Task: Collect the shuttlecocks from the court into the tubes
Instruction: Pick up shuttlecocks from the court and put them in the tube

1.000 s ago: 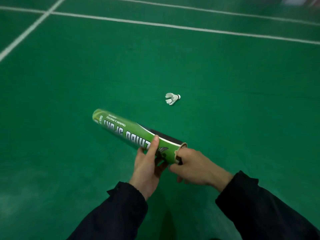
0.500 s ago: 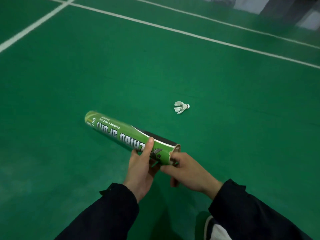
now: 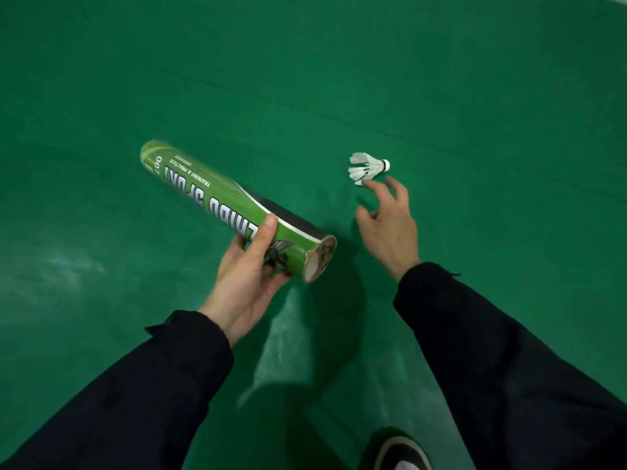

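Note:
A green shuttlecock tube (image 3: pixel 217 201) with white lettering is held in my left hand (image 3: pixel 249 276), gripped near its open end, which faces toward me and to the right. Something pale shows inside the tube's mouth. A white feather shuttlecock (image 3: pixel 368 166) lies on its side on the green court floor, cork pointing right. My right hand (image 3: pixel 390 225) is stretched out just below it with fingers spread, fingertips almost at the feathers and holding nothing.
Green court floor (image 3: pixel 475 96) stretches all around. The toe of a dark shoe with a white edge (image 3: pixel 400 452) shows at the bottom right. Dark sleeves cover both forearms.
My right hand has left the tube's open end and reached out to the shuttlecock. The view has come closer to the floor, and the court lines have gone out of sight.

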The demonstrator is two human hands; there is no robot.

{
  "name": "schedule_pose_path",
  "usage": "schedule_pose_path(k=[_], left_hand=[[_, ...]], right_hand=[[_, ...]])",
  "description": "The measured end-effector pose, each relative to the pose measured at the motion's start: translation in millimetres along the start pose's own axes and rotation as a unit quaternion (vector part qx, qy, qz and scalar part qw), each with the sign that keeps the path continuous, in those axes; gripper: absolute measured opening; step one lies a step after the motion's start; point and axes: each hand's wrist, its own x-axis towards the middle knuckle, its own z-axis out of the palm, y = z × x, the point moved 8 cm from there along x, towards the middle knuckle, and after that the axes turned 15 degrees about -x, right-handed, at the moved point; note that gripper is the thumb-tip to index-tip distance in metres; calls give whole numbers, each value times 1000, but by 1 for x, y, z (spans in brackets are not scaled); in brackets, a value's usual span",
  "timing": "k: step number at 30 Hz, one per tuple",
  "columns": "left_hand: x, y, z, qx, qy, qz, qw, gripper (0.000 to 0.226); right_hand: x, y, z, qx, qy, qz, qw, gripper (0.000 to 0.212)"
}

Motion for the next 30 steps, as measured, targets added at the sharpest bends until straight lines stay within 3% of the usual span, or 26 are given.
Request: schedule_pose_path(k=[5, 7, 9, 11, 13, 15, 17, 20, 23, 26, 28, 30], left_hand=[[-5, 20, -11, -6, 20, 22, 1000, 66], [-8, 25, -15, -6, 29, 30, 999, 67], [-11, 28, -16, -4, 32, 34, 999, 69], [-14, 33, -18, -10, 37, 39, 999, 71], [-17, 37, -18, -23, 44, 46, 998, 74], [-22, 38, -15, -32, 41, 51, 997, 74], [-30, 34, -9, -46, 24, 46, 998, 69], [-51, 21, -1, -45, -3, 26, 999, 73], [-78, 1, 7, -23, -37, 7, 999, 67], [-104, -31, 35, -6, -82, -48, 995, 62], [-127, -61, 64, 12, -117, -88, 989, 63], [-154, -97, 93, 21, -170, -130, 977, 61]], right_hand=[[62, -4, 33, -131, -81, -21, 988, 51], [66, -4, 30, -142, -69, -5, 987, 46], [55, -3, 8, -29, 27, 18, 999, 43], [27, 7, -20, 179, 111, 78, 974, 33], [-14, 12, -36, 345, 130, 113, 923, 27], [-63, -3, -51, 404, 119, 73, 904, 33], [-110, -31, -60, 371, 97, -2, 924, 36], [-150, -72, -59, 224, 51, -99, 968, 26], [-173, -77, -80, 82, 105, -85, 987, 26], [-210, -52, -131, 58, 180, -36, 981, 17], [-246, -36, -165, 59, 175, -45, 982, 13], [-280, -21, -187, 36, 116, -55, 991, 21]])
